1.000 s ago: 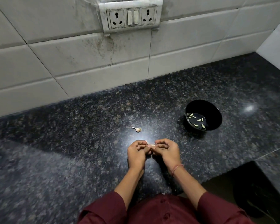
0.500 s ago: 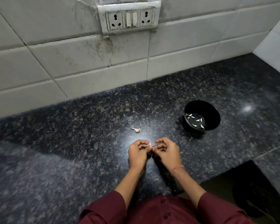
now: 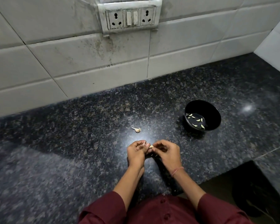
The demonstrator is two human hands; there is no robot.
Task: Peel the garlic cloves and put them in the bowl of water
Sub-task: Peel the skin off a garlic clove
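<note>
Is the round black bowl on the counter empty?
No, several pale peeled garlic cloves lie inside the round black bowl.

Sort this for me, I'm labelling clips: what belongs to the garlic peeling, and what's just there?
Job: garlic clove pinched by left hand and right hand; black bowl holding peeled cloves; loose garlic piece on the counter.
Just there: socket panel, wall tiles.
</note>
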